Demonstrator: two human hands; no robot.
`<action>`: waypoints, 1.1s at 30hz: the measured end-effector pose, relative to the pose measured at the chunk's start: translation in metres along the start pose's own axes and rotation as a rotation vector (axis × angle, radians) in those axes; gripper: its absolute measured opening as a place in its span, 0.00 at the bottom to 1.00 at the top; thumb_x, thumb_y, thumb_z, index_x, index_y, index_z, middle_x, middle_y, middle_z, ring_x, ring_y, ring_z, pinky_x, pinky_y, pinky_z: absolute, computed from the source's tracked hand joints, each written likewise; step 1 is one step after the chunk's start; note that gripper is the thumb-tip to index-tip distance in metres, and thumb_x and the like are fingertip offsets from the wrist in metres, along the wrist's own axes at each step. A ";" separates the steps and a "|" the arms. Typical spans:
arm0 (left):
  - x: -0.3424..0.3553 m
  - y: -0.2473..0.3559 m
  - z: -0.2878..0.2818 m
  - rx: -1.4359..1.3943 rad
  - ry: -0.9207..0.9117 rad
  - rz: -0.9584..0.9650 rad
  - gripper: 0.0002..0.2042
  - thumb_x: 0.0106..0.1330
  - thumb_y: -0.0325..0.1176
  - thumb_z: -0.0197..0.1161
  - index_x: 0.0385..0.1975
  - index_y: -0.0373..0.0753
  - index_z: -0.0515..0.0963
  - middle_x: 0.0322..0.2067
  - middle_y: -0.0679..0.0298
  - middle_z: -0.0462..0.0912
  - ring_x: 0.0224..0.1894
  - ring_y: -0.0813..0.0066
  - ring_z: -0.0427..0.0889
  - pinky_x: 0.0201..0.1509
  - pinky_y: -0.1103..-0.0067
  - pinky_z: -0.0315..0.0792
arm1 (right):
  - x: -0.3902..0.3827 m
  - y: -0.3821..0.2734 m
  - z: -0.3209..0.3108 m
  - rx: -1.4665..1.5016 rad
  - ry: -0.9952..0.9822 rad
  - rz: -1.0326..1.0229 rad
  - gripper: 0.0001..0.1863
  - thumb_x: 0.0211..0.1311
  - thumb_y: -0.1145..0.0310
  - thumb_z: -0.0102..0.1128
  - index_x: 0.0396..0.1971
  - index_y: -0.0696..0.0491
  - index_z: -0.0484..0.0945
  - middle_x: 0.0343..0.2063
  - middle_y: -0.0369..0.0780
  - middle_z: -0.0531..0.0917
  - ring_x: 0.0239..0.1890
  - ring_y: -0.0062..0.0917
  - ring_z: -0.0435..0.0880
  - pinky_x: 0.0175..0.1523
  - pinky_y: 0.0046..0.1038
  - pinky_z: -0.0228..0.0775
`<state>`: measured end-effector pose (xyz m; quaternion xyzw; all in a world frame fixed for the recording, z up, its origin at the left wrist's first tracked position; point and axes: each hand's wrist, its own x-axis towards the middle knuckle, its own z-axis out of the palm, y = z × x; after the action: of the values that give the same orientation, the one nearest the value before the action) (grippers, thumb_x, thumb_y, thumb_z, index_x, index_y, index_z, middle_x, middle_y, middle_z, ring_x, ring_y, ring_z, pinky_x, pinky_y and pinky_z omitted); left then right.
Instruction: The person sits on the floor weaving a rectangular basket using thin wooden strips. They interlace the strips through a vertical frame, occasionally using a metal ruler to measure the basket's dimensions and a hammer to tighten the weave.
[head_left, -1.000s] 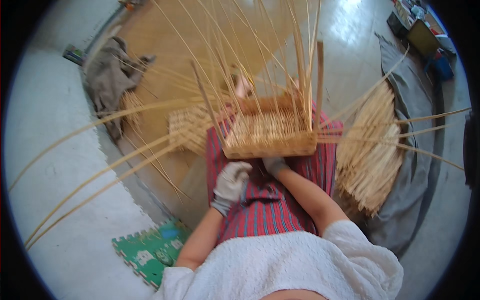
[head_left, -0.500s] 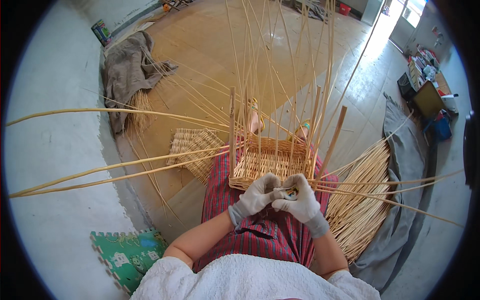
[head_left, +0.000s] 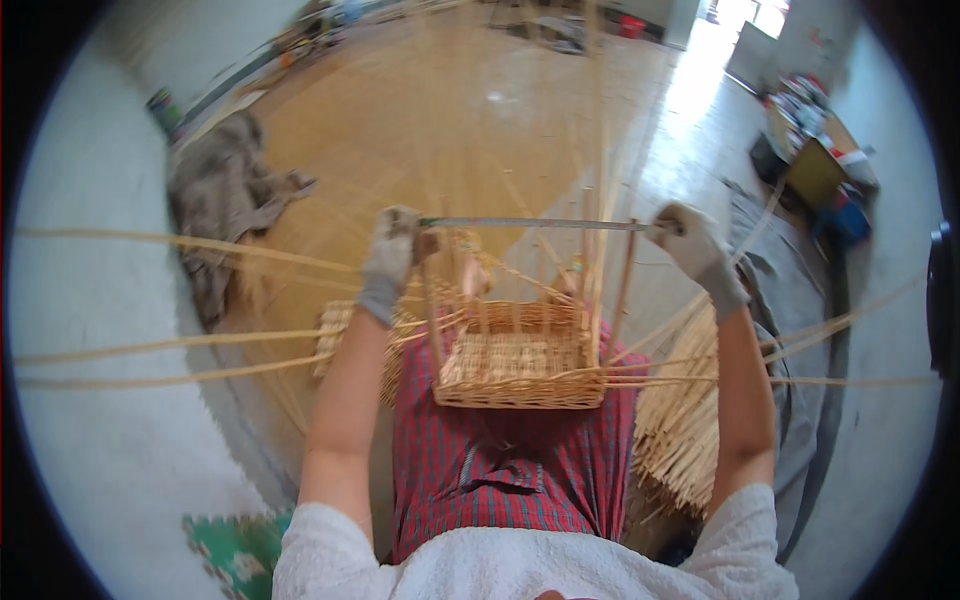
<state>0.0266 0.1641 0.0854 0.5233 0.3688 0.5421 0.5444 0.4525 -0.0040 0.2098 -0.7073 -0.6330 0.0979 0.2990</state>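
A thin grey tape measure [head_left: 535,223] is stretched level between my gloved hands, above a half-woven wicker basket [head_left: 520,394] on my lap. My left hand [head_left: 390,250] is closed on its left end, at the top of the basket's left corner post [head_left: 434,325]. At the other end my right hand [head_left: 692,243] grips the tape with bent fingers, just past the right corner post [head_left: 622,290]. Which hand has the tape's case cannot be made out. Long, blurred willow rods stick up from the basket's far side and out to both sides.
Woven wicker panels [head_left: 333,340] lie on the floor left of my knees. A bundle of peeled rods [head_left: 680,420] lies at the right beside grey cloth [head_left: 765,250]. More crumpled cloth [head_left: 225,190] is by the left wall. A green foam mat [head_left: 235,550] is at lower left.
My hands have come up and apart from in front of the basket, where they were together around a small object. The tape is now drawn out between them, and the view has shifted.
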 end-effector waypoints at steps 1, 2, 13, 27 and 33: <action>-0.004 0.002 0.001 -0.137 -0.083 -0.015 0.11 0.79 0.39 0.58 0.51 0.40 0.72 0.40 0.66 0.81 0.37 0.75 0.84 0.43 0.73 0.85 | 0.003 0.004 0.001 0.128 -0.081 0.039 0.19 0.61 0.59 0.69 0.52 0.48 0.84 0.35 0.44 0.83 0.39 0.31 0.85 0.47 0.33 0.76; -0.013 0.014 -0.004 -0.262 -0.148 -0.031 0.13 0.78 0.39 0.59 0.55 0.41 0.72 0.40 0.66 0.81 0.38 0.75 0.84 0.43 0.72 0.85 | 0.004 -0.012 -0.004 0.038 -0.125 0.082 0.21 0.63 0.62 0.67 0.56 0.48 0.82 0.35 0.43 0.83 0.37 0.28 0.83 0.46 0.30 0.75; -0.003 0.002 -0.015 -0.156 -0.155 0.010 0.15 0.78 0.38 0.57 0.58 0.41 0.78 0.42 0.66 0.85 0.38 0.77 0.87 0.43 0.70 0.87 | 0.008 0.003 -0.001 -0.140 -0.139 -0.292 0.21 0.71 0.73 0.53 0.62 0.45 0.80 0.37 0.46 0.85 0.40 0.40 0.84 0.52 0.37 0.76; -0.238 -0.035 0.166 1.112 -0.541 0.699 0.32 0.57 0.38 0.74 0.66 0.52 0.75 0.59 0.53 0.74 0.64 0.52 0.73 0.69 0.55 0.67 | -0.240 0.025 0.106 0.846 -0.155 0.421 0.18 0.82 0.59 0.43 0.43 0.58 0.75 0.27 0.36 0.80 0.29 0.21 0.79 0.40 0.25 0.74; -0.214 -0.111 0.201 1.313 -0.659 0.723 0.38 0.57 0.40 0.73 0.72 0.58 0.68 0.57 0.53 0.74 0.62 0.52 0.75 0.62 0.56 0.70 | -0.365 0.007 0.151 0.465 0.358 0.384 0.18 0.82 0.58 0.47 0.40 0.56 0.80 0.30 0.38 0.82 0.33 0.23 0.81 0.42 0.26 0.74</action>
<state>0.2140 -0.0644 -0.0214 0.9545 0.2406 0.1762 -0.0008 0.3151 -0.3071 -0.0032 -0.7324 -0.3866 0.1684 0.5345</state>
